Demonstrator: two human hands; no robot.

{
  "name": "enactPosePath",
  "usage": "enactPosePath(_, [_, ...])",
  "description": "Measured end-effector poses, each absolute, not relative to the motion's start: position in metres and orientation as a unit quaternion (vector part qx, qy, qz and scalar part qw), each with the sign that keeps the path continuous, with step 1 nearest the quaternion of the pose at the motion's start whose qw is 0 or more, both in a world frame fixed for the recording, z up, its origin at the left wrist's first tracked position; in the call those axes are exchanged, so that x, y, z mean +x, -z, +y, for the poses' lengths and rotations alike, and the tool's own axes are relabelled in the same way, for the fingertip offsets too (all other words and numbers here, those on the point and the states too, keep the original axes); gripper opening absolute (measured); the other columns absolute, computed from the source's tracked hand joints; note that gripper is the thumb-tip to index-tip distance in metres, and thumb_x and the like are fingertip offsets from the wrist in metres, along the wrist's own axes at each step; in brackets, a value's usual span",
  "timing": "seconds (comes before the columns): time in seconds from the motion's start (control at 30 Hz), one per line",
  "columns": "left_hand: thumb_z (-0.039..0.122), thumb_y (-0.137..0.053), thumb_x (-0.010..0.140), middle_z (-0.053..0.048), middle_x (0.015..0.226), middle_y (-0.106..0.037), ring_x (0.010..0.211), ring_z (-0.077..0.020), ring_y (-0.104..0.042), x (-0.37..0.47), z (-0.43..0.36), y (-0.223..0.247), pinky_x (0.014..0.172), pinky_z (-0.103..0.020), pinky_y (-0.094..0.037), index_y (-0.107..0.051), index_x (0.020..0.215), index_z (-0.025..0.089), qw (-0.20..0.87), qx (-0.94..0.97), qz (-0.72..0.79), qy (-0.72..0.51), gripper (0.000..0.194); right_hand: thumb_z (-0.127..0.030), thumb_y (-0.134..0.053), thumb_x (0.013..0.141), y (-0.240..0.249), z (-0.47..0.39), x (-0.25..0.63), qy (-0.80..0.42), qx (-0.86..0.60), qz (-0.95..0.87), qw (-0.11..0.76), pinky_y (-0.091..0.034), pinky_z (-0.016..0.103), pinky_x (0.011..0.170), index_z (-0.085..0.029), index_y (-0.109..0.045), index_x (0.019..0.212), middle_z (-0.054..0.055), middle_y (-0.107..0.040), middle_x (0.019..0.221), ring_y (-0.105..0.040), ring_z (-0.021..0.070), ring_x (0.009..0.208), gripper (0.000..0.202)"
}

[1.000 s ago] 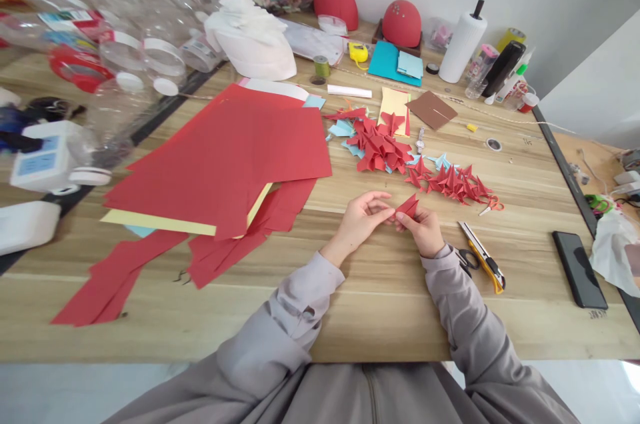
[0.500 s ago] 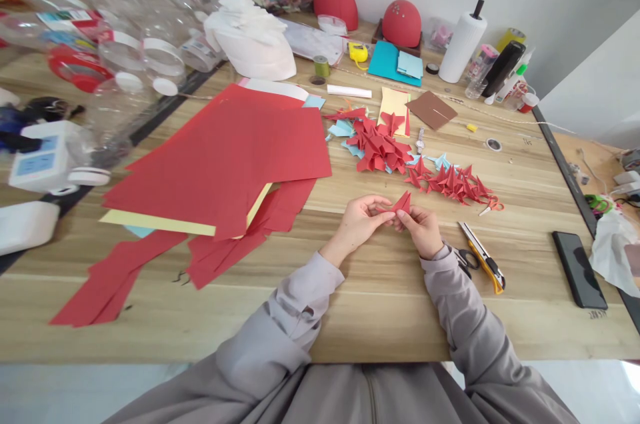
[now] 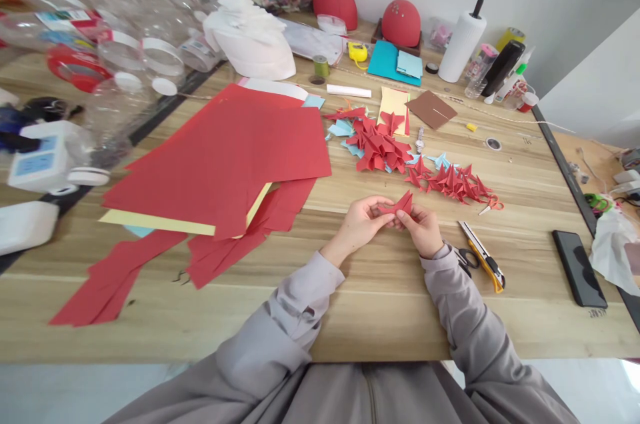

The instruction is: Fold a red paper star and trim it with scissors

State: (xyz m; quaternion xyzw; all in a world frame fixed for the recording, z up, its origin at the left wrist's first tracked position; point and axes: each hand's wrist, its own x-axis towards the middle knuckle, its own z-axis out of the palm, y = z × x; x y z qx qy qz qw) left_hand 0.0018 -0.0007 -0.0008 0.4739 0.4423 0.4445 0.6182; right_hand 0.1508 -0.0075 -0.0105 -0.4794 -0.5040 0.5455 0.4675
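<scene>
since the earlier frames the folded red piece (image 3: pixel 399 203) had been turned, so that its pointed tip was raised between the hands instead of lying low and slanted to the right; the arms had hardly been shifted. the piece was held just above the table (image 3: pixel 380 304), near the front edge. the left hand (image 3: pixel 361 223) was closed on its left end by thumb and fingertips, and the right hand (image 3: pixel 424 229) was pinched on its right end, so both hands were brought together on the one piece.

for a clean fold, it was judged that the paper should be kept taut between the two pinches, the edges lined up before any crease was pressed, and the crease run with a fingertip from the middle outward.

two heaps of finished red pieces were seen beyond the hands: a denser pile (image 3: pixel 380 147) and a looser row (image 3: pixel 453 183); their pieces could not be counted singly, as they overlapped. one stack of red sheets (image 3: pixel 235 157) was laid to the left, with red offcuts (image 3: pixel 115 277) in front of it. one knife (image 3: pixel 483 256) and one pair of scissors (image 3: pixel 466 259) were laid just right of the right wrist, and one phone (image 3: pixel 579 269) well apart at the far right.
</scene>
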Motion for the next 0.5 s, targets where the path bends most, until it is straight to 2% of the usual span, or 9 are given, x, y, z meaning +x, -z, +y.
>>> enactPosePath(0.33, [0.025, -0.071, 0.065, 0.002, 0.064, -0.059, 0.056, -0.0115, -0.061, -0.0002, -0.0003, -0.0008, 0.058, -0.023, -0.048, -0.06, 0.105, 0.014, 0.62, 0.507, 0.414, -0.433, 0.043, -0.051, -0.069, 0.066, 0.0085, -0.0065, 0.1533, -0.543, -0.486, -0.511, 0.456, -0.046, 0.025, 0.05, -0.017, -0.062, 0.064, -0.001, -0.06, 0.054, -0.052, 0.0108, 0.048, 0.034])
enactPosePath(0.4, [0.025, -0.07, 0.065, 0.0, 0.069, -0.061, 0.062, -0.0125, -0.062, 0.0007, 0.0, 0.0002, 0.062, -0.024, -0.049, -0.06, 0.102, 0.014, 0.614, 0.502, 0.416, -0.445, 0.04, -0.05, -0.069, 0.065, 0.0085, -0.0064, 0.1526, -0.541, -0.49, -0.506, 0.46, -0.046, 0.025, 0.048, -0.017, -0.062, 0.063, -0.001, -0.06, 0.052, -0.052, 0.0106, 0.047, 0.034])
enactPosePath(0.5, [0.025, -0.068, 0.068, -0.005, 0.09, -0.065, 0.08, -0.0151, -0.062, 0.0017, 0.001, 0.003, 0.072, -0.026, -0.049, -0.061, 0.1, 0.016, 0.595, 0.494, 0.413, -0.48, 0.035, -0.049, -0.07, 0.064, 0.01, -0.0069, 0.1506, -0.536, -0.505, -0.499, 0.457, -0.045, 0.024, 0.046, -0.017, -0.063, 0.063, -0.001, -0.059, 0.05, -0.052, 0.0106, 0.044, 0.033])
